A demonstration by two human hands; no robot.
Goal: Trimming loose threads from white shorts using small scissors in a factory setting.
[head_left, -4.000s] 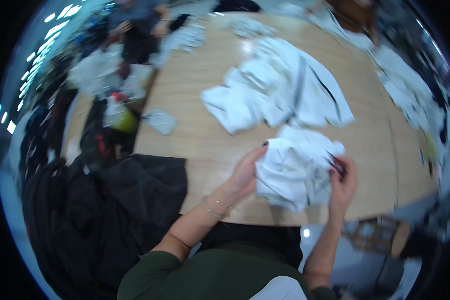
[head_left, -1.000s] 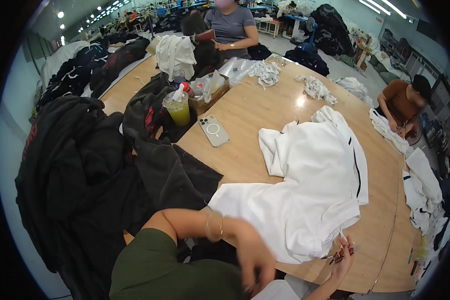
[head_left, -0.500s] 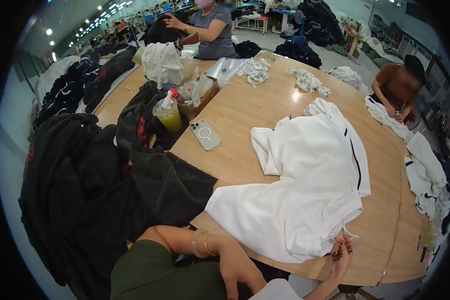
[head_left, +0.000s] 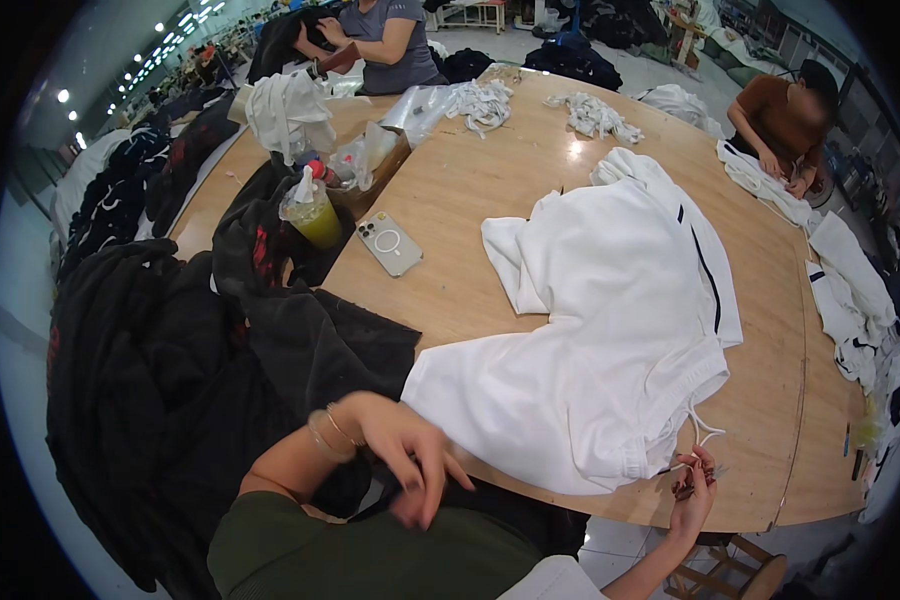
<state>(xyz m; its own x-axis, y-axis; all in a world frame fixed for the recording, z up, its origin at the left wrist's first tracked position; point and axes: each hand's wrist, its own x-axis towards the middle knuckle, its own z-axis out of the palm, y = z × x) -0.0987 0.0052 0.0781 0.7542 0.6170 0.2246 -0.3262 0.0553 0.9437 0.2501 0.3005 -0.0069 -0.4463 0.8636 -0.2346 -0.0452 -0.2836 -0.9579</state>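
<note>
Small dark-red snips [head_left: 684,491] are gripped in the right hand [head_left: 694,488], beside the drawstring waistband [head_left: 675,405] of white sweatpants [head_left: 590,330] spread on the wooden table [head_left: 760,400]. The left hand [head_left: 410,450] is held loosely open before the torso.

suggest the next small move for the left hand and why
Probably lay the left hand on the waistband of the white garment to steady it: that hand looks empty, while the right hand holds a small tool near the drawstring.
</note>
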